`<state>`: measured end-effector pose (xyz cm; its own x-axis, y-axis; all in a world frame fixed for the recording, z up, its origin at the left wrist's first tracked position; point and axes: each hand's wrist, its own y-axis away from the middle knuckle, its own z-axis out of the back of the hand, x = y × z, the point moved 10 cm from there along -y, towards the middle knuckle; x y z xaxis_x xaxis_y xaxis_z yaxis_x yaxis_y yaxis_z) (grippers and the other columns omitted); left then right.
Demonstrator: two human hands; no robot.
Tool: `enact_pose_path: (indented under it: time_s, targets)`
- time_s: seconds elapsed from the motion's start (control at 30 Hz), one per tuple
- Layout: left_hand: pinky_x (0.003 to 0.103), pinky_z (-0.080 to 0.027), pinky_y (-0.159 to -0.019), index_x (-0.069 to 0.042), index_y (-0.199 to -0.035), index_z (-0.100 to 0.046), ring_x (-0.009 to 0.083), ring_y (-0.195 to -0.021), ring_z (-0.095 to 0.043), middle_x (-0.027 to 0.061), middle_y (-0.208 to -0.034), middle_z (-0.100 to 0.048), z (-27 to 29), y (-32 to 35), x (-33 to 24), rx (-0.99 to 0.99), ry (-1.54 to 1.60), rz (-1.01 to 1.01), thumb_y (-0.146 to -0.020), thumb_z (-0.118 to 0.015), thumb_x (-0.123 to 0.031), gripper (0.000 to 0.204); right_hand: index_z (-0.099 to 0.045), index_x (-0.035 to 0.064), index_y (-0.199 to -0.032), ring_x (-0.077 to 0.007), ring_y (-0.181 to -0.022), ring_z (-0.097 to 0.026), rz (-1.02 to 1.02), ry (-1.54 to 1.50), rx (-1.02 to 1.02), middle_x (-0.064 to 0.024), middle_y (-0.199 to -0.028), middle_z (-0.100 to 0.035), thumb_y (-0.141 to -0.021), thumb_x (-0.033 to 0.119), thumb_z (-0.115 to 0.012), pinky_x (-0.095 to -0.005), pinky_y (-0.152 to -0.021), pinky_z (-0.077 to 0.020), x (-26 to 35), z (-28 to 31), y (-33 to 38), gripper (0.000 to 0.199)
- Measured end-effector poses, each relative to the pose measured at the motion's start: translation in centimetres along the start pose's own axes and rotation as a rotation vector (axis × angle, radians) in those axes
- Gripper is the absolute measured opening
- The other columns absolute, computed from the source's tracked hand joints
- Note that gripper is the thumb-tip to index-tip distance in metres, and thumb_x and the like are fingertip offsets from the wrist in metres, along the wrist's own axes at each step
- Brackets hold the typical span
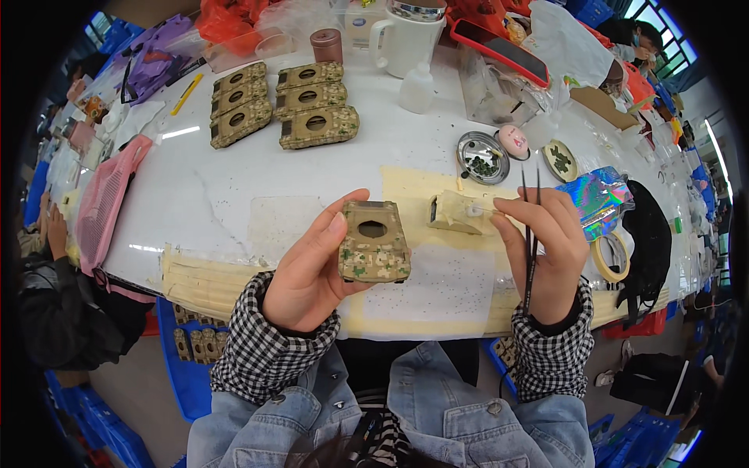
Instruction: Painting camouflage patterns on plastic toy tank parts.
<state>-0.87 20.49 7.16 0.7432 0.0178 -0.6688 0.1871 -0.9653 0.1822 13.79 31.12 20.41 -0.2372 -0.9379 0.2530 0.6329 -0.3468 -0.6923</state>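
Observation:
My left hand [300, 277] is closed around a camouflage-painted toy tank hull [376, 265] with an oval hole in its top, held tilted above the table's front. In my right hand [555, 242] a pair of dark tweezers [530, 261] lies between the fingers, tips pointing away from me. Thumb and forefinger of that hand also pinch a thin stick, whose end reaches a white dab on a small block wrapped in yellowish tape [452, 220]. The block rests on yellow masking tape [402, 183] stuck to the table.
Several similar hulls [317, 139] stand in two rows at the back left. A round metal dish [503, 173] and an oval dish [572, 173] hold small green parts. Behind are a white mug [409, 47], a squeeze bottle [417, 92] and a red-cased phone [499, 51]. A tape roll [605, 269] lies right.

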Motion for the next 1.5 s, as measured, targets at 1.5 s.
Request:
enact_pose_path:
  time_s: [1.5]
  targets:
    - [0.043,-0.042,-0.104,-0.002,-0.145,-0.022,0.0377,-0.121,-0.050,0.0254,-0.137,-0.042,-0.8,0.1,-0.2,0.048,0.030,-0.006,-0.101,-0.032,-0.031,0.054,-0.060,-0.0018,-0.089,-0.0192,-0.072,-0.060,-0.238,-0.253,-0.072,-0.0091,-0.078,-0.060,-0.083,-0.001,-0.066,-0.0301,-0.065,-0.0471,-1.7,-0.3,-0.2,0.008]
